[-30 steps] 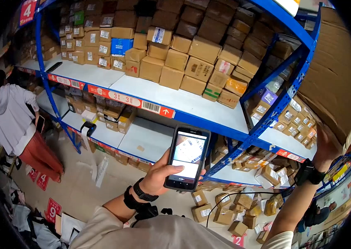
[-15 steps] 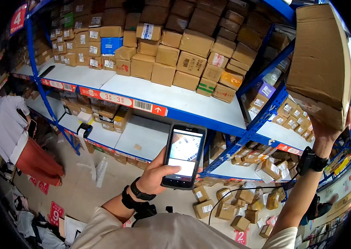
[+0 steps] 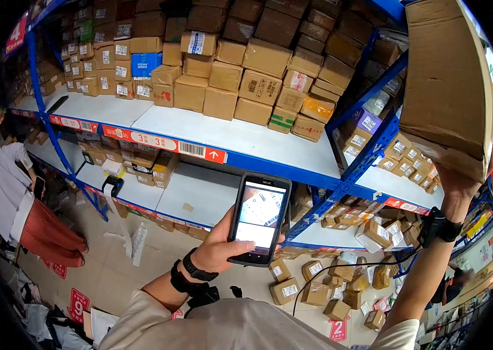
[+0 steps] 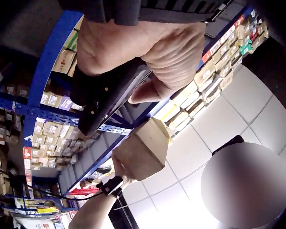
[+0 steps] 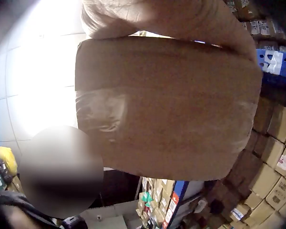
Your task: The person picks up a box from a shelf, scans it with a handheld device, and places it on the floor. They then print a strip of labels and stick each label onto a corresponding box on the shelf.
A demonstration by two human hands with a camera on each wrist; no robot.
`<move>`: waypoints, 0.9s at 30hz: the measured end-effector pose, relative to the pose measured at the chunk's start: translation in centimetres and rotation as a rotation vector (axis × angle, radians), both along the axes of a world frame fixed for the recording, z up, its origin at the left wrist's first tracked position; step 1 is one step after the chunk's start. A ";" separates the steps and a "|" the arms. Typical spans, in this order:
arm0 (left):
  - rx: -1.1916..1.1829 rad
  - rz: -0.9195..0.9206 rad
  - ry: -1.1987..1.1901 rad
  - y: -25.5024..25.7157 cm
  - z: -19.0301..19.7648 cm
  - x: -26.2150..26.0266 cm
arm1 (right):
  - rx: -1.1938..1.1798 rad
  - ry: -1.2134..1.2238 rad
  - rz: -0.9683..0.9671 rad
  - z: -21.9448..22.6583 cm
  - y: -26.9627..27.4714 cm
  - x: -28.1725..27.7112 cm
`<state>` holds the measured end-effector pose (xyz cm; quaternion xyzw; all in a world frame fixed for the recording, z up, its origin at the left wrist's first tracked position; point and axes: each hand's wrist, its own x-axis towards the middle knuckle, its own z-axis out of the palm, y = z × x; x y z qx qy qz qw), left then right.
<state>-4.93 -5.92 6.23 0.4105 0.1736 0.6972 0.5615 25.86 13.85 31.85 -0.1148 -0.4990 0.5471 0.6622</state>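
Note:
In the head view my left hand (image 3: 218, 245) grips a black handheld scanner phone (image 3: 260, 219), its thumb on the lower screen, which shows a picture of a label. The phone's edge and dark back (image 4: 117, 93) appear beneath my left hand (image 4: 143, 52) in the left wrist view. Raised at the right, my right hand (image 3: 459, 181) holds a large brown cardboard box (image 3: 448, 81) from its lower end. The box's broad taped face (image 5: 167, 107) fills the right wrist view, with my right hand (image 5: 167, 19) along its edge; some fingertips are hidden.
Stacked parcels (image 3: 220, 76) stand on the blue shelf rack (image 3: 293, 172) ahead. Small boxes (image 3: 316, 293) lie on the floor below. A black cable (image 3: 340, 266) runs towards my right wrist. At the left, another person (image 3: 10, 186) stands near a hanging paper strip.
The head view has shifted, so the shelves sit further left. The large box came slightly inward and more upright, then stayed raised in my right hand. My left thumb has moved lower on the phone.

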 end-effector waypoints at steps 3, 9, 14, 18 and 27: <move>-0.043 0.025 0.039 0.1 0.3 0.1 | -0.021 0.003 0.003 0.3 -0.7 -0.4; 0.038 -0.056 -0.030 0.7 -0.3 -0.2 | 0.050 -0.049 0.105 -0.3 2.4 2.9; -0.013 0.005 0.037 1.2 -0.3 -0.1 | 0.019 -0.072 0.122 -0.5 2.3 3.8; -0.130 0.117 0.139 0.9 -0.7 0.6 | 0.080 0.077 0.073 0.0 1.3 2.7; -0.143 -0.186 -0.263 1.7 -5.1 -0.1 | 0.186 0.028 0.349 3.3 -1.0 0.9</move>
